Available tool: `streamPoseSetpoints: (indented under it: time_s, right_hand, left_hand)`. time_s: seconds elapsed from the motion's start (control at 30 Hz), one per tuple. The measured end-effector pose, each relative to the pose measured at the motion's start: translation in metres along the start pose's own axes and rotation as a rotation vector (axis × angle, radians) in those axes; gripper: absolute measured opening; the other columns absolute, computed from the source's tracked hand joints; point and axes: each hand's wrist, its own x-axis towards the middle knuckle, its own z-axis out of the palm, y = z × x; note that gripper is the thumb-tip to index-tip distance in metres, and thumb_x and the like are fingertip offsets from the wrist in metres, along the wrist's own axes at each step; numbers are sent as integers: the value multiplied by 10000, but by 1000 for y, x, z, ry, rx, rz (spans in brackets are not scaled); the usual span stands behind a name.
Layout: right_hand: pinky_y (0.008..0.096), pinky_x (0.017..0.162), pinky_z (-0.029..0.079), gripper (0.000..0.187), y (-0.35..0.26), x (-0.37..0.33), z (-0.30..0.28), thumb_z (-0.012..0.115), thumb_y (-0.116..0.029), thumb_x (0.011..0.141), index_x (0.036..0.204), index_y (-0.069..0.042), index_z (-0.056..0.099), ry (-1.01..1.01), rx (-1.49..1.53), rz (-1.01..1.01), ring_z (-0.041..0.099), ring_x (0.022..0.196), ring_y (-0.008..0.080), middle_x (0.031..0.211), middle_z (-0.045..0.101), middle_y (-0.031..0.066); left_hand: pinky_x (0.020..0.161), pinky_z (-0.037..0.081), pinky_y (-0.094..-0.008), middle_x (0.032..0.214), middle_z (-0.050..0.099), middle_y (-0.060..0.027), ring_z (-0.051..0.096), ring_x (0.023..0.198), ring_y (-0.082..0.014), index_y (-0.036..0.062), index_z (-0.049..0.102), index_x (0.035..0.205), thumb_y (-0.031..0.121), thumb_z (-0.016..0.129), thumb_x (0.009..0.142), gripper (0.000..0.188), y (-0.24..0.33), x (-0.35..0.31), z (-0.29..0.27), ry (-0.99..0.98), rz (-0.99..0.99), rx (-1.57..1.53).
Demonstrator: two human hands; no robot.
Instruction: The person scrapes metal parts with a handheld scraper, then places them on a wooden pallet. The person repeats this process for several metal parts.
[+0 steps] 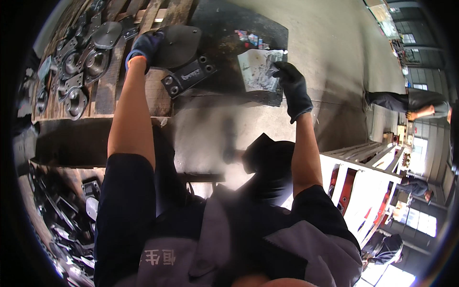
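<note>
My left hand (145,47), in a dark glove with an orange cuff edge, grips the left edge of a dark rounded metal plate (178,46). The plate lies at the table's left side. Just below it sits a dark metal block (188,76) with round holes near its ends. Over on the right, my right hand (293,88), gloved in dark grey, has its fingers pinched at the edge of a smudged white sheet (256,71). A small greyish, wrinkled piece shows at those fingertips; its kind is not clear.
Small colourful packets (251,38) lie on the dark table (222,28). Metal castings (76,67) crowd a wooden pallet at left, with more black parts (62,225) below. A white slatted crate (358,191) stands at right. Other people (406,103) are farther right.
</note>
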Motion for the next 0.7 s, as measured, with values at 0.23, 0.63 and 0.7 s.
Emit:
streamPoseSetpoints:
  time_s: [0.23, 0.63, 0.7]
  right_hand:
    - [214, 502, 363, 191, 62, -27, -55, 512, -65, 899, 1053, -74, 624, 125, 66, 465, 484, 563, 67, 760, 659, 49]
    - [277, 670, 494, 206, 88, -24, -45, 463, 53, 845, 976, -5, 612, 113, -259, 116, 612, 712, 156, 853, 646, 92]
    - [279, 672, 497, 213, 96, -23, -46, 464, 58, 839, 968, -5, 620, 99, -326, 90, 615, 714, 164, 854, 649, 95]
  left_hand:
    - [789, 459, -434, 920, 615, -245, 564, 948, -407, 60, 654, 921, 543, 511, 829, 512, -4, 12, 15, 51, 149, 136]
    - [770, 466, -421, 932, 633, -214, 570, 940, -407, 83, 655, 928, 484, 533, 836, 429, -8, 9, 11, 133, 171, 67]
    - [770, 465, -419, 932, 635, -213, 572, 939, -407, 81, 656, 926, 475, 541, 835, 420, 1, 3, 7, 140, 179, 75]
